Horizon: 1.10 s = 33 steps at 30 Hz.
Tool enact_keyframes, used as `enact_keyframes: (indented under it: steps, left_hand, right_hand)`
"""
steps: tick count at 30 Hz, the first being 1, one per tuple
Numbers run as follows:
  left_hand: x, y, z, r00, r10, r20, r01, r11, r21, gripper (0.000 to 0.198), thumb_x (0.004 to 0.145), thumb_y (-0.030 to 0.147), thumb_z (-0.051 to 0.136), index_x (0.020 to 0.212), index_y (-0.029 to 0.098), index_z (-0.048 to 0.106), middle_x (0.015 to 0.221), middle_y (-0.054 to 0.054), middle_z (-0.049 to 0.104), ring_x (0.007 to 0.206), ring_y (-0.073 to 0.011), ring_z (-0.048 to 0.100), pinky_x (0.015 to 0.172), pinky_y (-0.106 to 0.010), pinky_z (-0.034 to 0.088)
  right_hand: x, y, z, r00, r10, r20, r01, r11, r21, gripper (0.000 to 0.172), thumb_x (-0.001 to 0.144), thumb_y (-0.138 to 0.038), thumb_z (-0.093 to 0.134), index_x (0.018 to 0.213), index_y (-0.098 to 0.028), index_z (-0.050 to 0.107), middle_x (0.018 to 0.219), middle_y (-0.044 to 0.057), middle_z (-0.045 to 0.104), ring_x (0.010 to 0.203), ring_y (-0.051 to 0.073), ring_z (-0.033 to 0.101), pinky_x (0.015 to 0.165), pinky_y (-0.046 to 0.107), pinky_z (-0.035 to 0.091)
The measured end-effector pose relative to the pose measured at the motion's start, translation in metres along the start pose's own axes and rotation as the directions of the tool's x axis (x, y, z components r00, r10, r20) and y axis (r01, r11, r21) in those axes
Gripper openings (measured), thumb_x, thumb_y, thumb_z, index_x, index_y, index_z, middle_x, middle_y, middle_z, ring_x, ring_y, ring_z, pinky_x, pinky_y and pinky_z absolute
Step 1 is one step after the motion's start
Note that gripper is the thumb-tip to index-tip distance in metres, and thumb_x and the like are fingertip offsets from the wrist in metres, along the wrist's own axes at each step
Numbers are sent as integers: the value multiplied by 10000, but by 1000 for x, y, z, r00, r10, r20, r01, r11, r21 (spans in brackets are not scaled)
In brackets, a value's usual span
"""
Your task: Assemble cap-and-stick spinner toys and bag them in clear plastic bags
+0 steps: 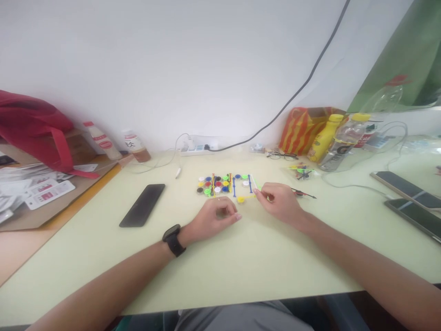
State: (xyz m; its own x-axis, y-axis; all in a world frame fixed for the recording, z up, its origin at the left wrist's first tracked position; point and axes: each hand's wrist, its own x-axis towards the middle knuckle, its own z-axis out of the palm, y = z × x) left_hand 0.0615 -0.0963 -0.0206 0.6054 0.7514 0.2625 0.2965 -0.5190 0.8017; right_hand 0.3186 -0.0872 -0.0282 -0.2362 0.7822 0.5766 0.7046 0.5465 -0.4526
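Observation:
Small coloured round pieces and thin sticks [220,183] lie in a cluster on the pale green table [241,266]. My left hand [215,218], with a black watch on the wrist, is curled in a pinch beside a yellow round piece [240,199]. My right hand [280,201] is closed in a pinch on a thin light green stick [255,185] at the cluster's right edge. What the left fingertips hold is too small to make out.
A black phone [142,205] lies left of the hands. More sticks and pieces [302,172] sit to the right, with glasses [282,156], bottles [332,138] and an orange bag [303,126] behind. Two devices [409,197] lie far right. A power strip [198,148] is by the wall.

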Motion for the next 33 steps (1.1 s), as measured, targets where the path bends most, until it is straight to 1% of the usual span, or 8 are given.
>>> enact_keyframes:
  steps: [4,7,11,14,20,25,30,33]
  left_hand:
    - [-2,-8,0,998,19,-63,-10,991,136,251,898,412,743,1004,195,676,886,-38,635,761,-160,566,677,-283,461]
    - [-2,-12,0,998,14,-62,-2,980,200,326,880,420,762,1111,207,675,891,-28,607,762,-162,537,673,-283,439]
    - [-2,-9,2,999,-7,41,1,988,152,232,927,412,711,1023,201,716,993,-53,640,776,-153,567,691,-283,449]
    - [-1,-6,2,998,-14,66,4,990,143,219,942,409,693,956,192,711,972,-51,657,760,-149,573,685,-281,444]
    - [-1,-7,2,997,-67,23,64,989,134,215,933,408,709,953,195,683,856,-15,672,722,-142,559,647,-262,430]
    - [0,-8,2,999,-35,10,35,999,24,213,934,391,723,1016,195,741,975,-63,704,867,-175,643,728,-261,513]
    - [0,-4,1,999,-17,33,18,1000,-20,252,930,402,736,1058,189,780,975,-79,703,867,-173,659,708,-246,532]
    - [0,-3,1,998,-55,34,57,996,-62,264,928,404,737,1055,175,772,975,-80,710,850,-171,673,704,-246,548]
  right_hand:
    - [-1,-4,1,980,-33,197,-5,981,191,506,983,-373,553,574,-214,302,543,-37,358,516,118,333,534,299,261]
    - [-2,-5,2,941,-36,337,-89,934,346,534,963,-393,587,572,-214,271,550,-48,270,527,106,283,520,285,234]
    - [0,-5,-1,911,10,412,-218,860,461,576,928,-429,657,558,-213,273,554,-59,232,535,94,255,517,272,227]
    - [3,-4,-4,890,32,454,-306,781,544,564,890,-453,713,539,-205,348,534,-62,317,526,89,285,516,264,245]
    - [3,-8,-4,802,-4,597,-468,617,633,374,878,-417,729,630,-173,591,593,-30,530,554,106,438,532,250,328]
    - [1,-15,-3,751,-89,654,-507,556,658,230,887,-376,746,820,-158,716,719,0,635,658,134,595,646,262,471]
    - [-2,-14,4,755,-123,644,-498,530,686,271,939,-424,708,977,-155,725,901,56,714,717,144,665,723,299,540]
    - [-3,-13,8,773,-98,627,-508,497,704,279,947,-434,707,1025,-169,670,911,59,730,716,147,674,735,315,551]
